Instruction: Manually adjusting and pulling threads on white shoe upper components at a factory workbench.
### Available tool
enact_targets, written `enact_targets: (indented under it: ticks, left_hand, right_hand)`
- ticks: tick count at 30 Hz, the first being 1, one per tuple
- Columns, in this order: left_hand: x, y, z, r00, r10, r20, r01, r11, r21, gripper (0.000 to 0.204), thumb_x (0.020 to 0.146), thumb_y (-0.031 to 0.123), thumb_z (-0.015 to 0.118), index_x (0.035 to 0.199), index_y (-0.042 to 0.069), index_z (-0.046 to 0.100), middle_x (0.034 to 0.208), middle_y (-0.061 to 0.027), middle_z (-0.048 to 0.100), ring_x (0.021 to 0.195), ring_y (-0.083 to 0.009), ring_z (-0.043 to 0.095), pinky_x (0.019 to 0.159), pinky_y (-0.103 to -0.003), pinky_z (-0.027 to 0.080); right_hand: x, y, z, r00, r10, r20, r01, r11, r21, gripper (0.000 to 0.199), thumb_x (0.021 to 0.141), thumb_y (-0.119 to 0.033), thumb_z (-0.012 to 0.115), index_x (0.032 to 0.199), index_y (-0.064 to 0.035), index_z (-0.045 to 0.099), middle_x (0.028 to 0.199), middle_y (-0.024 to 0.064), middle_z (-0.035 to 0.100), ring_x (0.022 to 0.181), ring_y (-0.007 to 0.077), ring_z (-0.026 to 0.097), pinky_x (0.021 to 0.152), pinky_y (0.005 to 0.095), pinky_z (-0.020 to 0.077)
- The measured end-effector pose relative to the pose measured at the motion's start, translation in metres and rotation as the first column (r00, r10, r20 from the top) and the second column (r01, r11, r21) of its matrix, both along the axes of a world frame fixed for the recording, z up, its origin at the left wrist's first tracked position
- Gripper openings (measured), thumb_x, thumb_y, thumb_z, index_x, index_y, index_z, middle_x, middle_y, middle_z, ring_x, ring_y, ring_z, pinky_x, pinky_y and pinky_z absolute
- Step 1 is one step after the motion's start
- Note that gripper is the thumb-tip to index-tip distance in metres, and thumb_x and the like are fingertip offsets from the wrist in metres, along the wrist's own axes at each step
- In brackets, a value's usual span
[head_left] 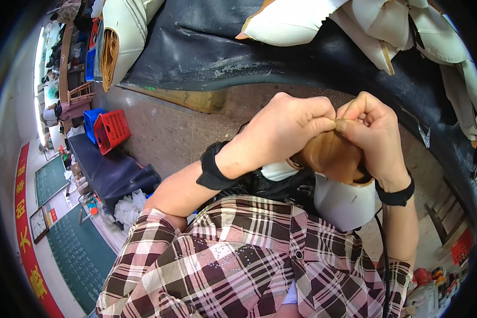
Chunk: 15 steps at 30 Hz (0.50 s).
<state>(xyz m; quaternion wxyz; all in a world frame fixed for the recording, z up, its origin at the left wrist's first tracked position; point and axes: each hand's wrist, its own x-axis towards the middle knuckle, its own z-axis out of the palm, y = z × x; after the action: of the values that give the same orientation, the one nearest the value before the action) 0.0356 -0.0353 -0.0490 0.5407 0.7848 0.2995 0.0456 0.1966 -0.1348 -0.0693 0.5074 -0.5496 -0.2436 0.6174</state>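
One piece (331,159), tan on top and white below, is in front of my chest, just above my checked shirt (249,249) as I look down. My left hand (281,124) pinches its upper edge between thumb and bent fingers. My right hand (376,127) pinches the same edge right beside, so the fingertips of both meet, with hardly any gap between them. Below the pinch, the tan part bulges toward me, and the white part hangs under it with a small dark mark on its face. I wear a black band on each wrist, and a thin black cable (385,259) runs past my right forearm.

Beyond my hands is the worktop (206,58), covered in wrinkled black sheet. On its left lies a white stack (127,32) with tan layers showing at the end; more white parts (387,24) pile up on the right. Off to my left, a red crate (113,131) leans beside a blue crate (91,123), over the floor (164,132). Farther left, a clock (38,224) hangs between two green chalkboards (79,254) and a red banner (24,212).
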Motion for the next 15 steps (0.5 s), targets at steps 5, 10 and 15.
enact_targets:
  ticks: [5,10,15]
  left_hand:
    - [-0.001,0.0,-0.005,0.998,0.047,-0.05,-0.056,0.981,-0.186,0.013,0.088,0.013,0.06,0.088,0.001,0.064,0.073,-0.0036,0.063,0.068,-0.0057,0.054,0.063,-0.023,0.046]
    - [0.002,0.005,-0.008,0.999,0.041,-0.035,-0.05,0.945,-0.324,0.016,0.089,0.014,0.058,0.088,-0.001,0.063,0.077,0.0027,0.059,0.074,-0.0035,0.05,0.066,-0.02,0.044]
    - [0.003,0.006,-0.011,0.999,0.04,-0.024,-0.046,0.932,-0.36,0.016,0.09,0.013,0.057,0.088,-0.001,0.062,0.077,0.003,0.059,0.073,-0.0036,0.05,0.065,-0.02,0.043]
  right_hand:
    - [0.006,0.004,0.013,0.998,0.06,-0.032,-0.064,0.989,-0.136,0.011,0.08,0.001,0.063,0.086,-0.0006,0.054,0.072,-0.0007,0.059,0.061,0.0009,0.05,0.053,0.0149,0.04]
    - [0.004,0.003,0.013,0.996,0.08,0.036,-0.074,0.986,-0.15,0.018,0.08,0.001,0.063,0.094,-0.0005,0.053,0.074,-0.0008,0.06,0.063,0.0015,0.053,0.054,0.0152,0.0406]
    - [0.002,0.001,0.008,0.999,0.02,0.026,-0.017,0.995,-0.098,0.016,0.079,0.003,0.063,0.091,-0.0018,0.054,0.076,-0.0007,0.06,0.064,0.0007,0.053,0.055,0.0145,0.0405]
